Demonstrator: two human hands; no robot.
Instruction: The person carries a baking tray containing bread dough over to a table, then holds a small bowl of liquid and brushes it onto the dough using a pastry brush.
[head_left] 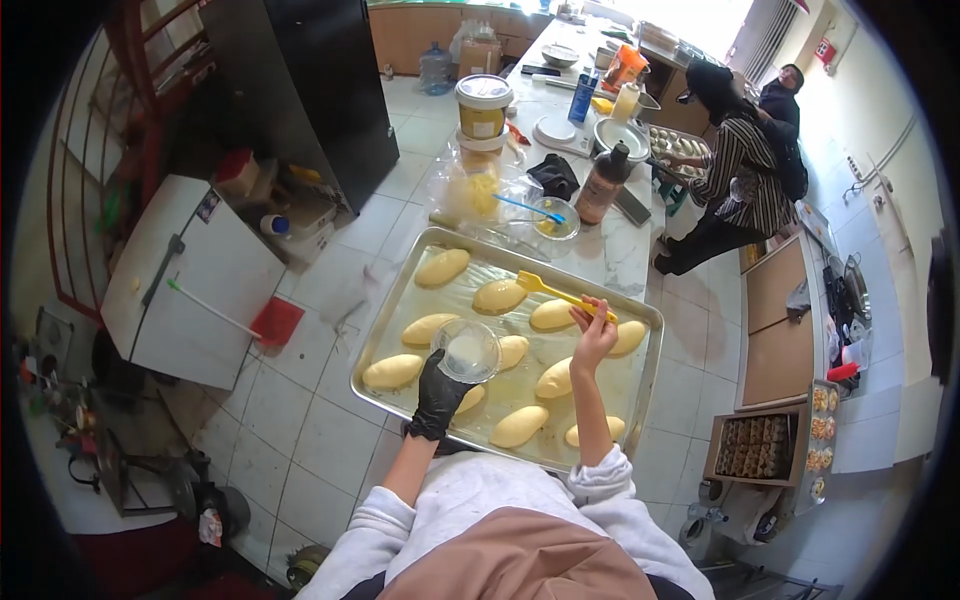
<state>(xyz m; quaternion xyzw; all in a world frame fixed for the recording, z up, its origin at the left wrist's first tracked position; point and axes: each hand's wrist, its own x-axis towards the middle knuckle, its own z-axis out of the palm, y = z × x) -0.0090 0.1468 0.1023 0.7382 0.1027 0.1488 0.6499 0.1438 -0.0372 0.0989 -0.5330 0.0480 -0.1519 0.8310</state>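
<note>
Several oval pieces of pale dough (519, 427) lie spaced out on a large metal tray (640, 400). My left hand (436, 400), in a black glove, holds a small clear bowl (468, 351) with whitish liquid over the tray's middle. Bare, my right hand (596, 332) is closed on the handle of a yellow brush (545, 287). The brush's head is at the right end of a dough piece (499, 296) in the back row; whether it touches the dough is unclear. The bowl hides parts of some pieces beneath it.
Behind the tray, the counter (630, 262) bears a glass bowl (553, 218) with a blue brush, a dark bottle (604, 183), a scale (560, 131) and a lidded tub (483, 107). A person in stripes (745, 160) works at the right, another person (780, 98) beyond. An egg carton (757, 447) sits lower right.
</note>
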